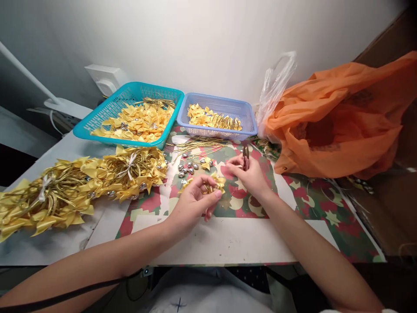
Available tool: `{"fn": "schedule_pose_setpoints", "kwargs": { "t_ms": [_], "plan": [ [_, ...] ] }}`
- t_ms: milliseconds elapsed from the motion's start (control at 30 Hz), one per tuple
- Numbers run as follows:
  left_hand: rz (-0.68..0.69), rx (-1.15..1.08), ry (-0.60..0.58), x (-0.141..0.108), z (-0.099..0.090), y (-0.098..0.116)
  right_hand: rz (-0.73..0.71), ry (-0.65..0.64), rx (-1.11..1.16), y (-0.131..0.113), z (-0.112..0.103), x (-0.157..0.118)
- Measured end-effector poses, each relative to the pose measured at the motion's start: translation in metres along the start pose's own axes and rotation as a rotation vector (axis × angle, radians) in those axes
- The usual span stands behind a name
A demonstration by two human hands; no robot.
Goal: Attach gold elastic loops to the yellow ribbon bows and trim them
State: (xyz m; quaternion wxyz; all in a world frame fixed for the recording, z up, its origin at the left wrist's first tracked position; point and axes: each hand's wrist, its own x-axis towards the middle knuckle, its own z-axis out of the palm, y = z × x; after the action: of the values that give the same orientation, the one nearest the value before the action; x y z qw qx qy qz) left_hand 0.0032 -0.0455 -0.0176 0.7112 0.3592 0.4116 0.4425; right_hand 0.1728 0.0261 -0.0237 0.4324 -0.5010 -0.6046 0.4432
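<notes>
Left hand point(198, 199) closes around a yellow flower point(220, 180) with gold wire point(210, 188), above the surface point(241, 243); right hand point(251, 174) grips a dark tool point(246, 153), beside it. Working the wire seems in hand; bringing tool to wire would call for a steady left hold.

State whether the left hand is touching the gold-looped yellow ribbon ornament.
Touching. The head view shows the left hand curled around the gold-looped yellow ribbon ornament, whose yellow tips poke out past it.

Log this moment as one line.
left hand: holding yellow ribbon and gold wire | right hand: holding brown tool, type unclear | ahead: silver bells on patterned sheet
</notes>
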Motion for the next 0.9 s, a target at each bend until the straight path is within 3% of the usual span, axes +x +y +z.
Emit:
{"fn": "schedule_pose_setpoints", "kwargs": {
  "t_ms": [133,267,433,533,733,900],
  "plan": [
    [-0.059,-0.061,-0.041,0.0,0.003,0.0,-0.166,-0.039,-0.349,0.005,0.026,0.026],
    [-0.088,-0.095,-0.037,0.002,0.002,0.001,-0.185,-0.032,-0.529,0.014,0.042,0.033],
    [-0.135,-0.111,-0.017,0.002,0.002,0.002,-0.189,0.024,-0.362,0.017,0.024,0.024],
    [-0.149,-0.112,-0.003,0.002,0.003,0.003,-0.194,0.036,-0.433,0.017,0.013,0.02],
    [-0.154,-0.109,0.006,0.002,0.004,0.004,-0.267,0.004,-0.657,0.022,0.02,0.029],
    [-0.158,-0.1,0.032,0.003,0.002,0.006,-0.224,0.054,-0.515,0.021,0.014,0.027]
  ]
}}
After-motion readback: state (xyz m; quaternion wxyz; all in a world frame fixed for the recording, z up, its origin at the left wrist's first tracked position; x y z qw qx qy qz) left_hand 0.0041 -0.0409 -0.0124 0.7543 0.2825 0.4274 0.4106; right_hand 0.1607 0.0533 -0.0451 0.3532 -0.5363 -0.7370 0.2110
